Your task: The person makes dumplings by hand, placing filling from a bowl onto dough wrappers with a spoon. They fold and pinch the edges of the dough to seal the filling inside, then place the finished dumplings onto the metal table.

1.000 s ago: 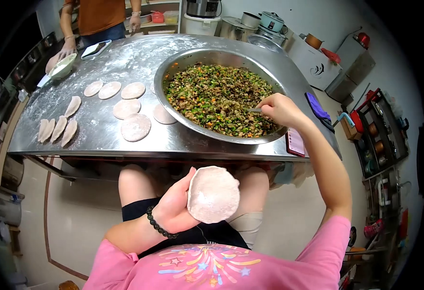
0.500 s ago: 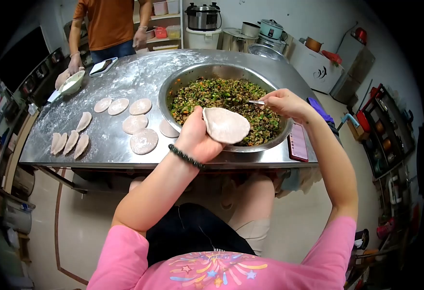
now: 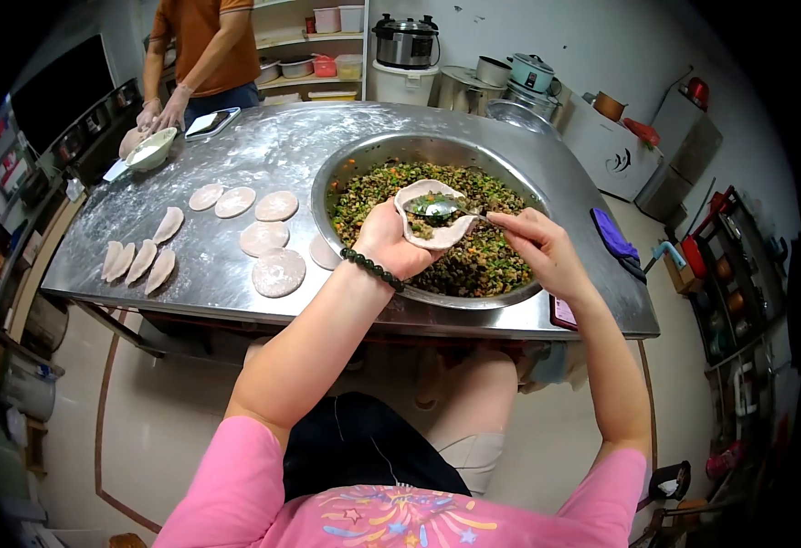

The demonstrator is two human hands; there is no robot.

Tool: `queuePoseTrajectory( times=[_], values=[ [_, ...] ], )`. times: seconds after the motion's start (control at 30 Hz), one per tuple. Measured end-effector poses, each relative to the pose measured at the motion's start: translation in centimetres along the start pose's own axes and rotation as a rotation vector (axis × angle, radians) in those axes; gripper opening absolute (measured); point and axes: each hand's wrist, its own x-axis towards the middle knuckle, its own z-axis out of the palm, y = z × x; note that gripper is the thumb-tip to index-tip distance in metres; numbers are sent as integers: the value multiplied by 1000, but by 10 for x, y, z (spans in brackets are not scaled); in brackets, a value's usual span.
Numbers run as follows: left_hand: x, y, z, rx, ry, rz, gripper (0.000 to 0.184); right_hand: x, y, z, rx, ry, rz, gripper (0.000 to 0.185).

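My left hand cups a round dough wrapper, its edges curling upward, above the filling. In my right hand is a metal spoon, pinched by the handle. The spoon's bowl lies over the wrapper, where some chopped filling shows. Underneath both hands stands a wide steel basin of chopped green, brown and orange filling. Flat wrappers lie on the table left of the basin, one partly hidden by my left wrist. Several folded dumplings sit farther left.
The floured steel table reaches toward a co-worker in an orange shirt, whose gloved hands press dough by a bowl. A phone lies partly hidden by my right forearm. A purple item rests at the right edge.
The spoon has moved from the basin onto the wrapper, bringing filling. The wrapper now curls up in my left hand. The co-worker's two hands have come together on the dough.
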Motion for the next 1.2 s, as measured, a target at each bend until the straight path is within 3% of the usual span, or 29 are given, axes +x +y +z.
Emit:
queuePoseTrajectory(
  times=[0.07, 0.13, 0.17, 0.2, 0.27, 0.3, 0.4, 0.47, 0.53, 0.6, 0.67, 0.73, 0.93, 1.0, 1.13, 1.2],
  values=[
    [1, 0, -3, -2, -22, 11, 33, 1, 0, -1, -16, -3, -1, 30],
    [-5, -1, 3, 24, 12, 25, 31, 3, 3, 1, 175, 159, 70, 28],
    [-5, 3, 1, 18, -11, 35, 32, 5, 2, -2, 271, 187, 222, 27],
    [-6, 9, -1, 12, -34, 42, 34, 7, 3, -4, 274, 192, 231, 27],
    [-12, 30, 4, -36, 1, 49, 35, 9, 6, -7, -429, 220, 132, 26],
    [-15, 40, 2, -93, -6, 76, 32, 11, -3, -11, -683, -40, 339, 24],
    [-25, 55, 4, -23, 89, 225, 31, 13, 5, 5, -682, 38, 201, 22],
    [-29, 56, 6, 22, 100, 212, 33, 22, 0, 12, -684, 10, 218, 20],
    [-32, 57, 5, 30, 137, 240, 35, 29, 5, 20, -505, -87, 190, 20],
    [-35, 58, 5, 72, 163, 269, 35, 35, 17, 25, -437, -44, 183, 21],
    [-39, 60, 3, 101, 172, 247, 36, 38, 40, 21, -180, -83, 300, 23],
    [-40, 63, -2, 110, 114, 184, 37, 36, 38, 10, -123, -93, 433, 24],
    [-25, 32, -7, 72, 130, 51, 38, 35, -5, -14, 10, -23, 337, 25],
    [-19, 25, -5, 51, 36, -2, 36, 31, -10, -13, 91, 48, 252, 24],
    [-9, 17, -1, 1, -24, -20, 37, 8, -19, 7, -174, 185, -115, 26],
    [-6, 16, -3, 9, 5, 13, 36, -2, -25, 11, -216, 172, -139, 30]
  ],
)
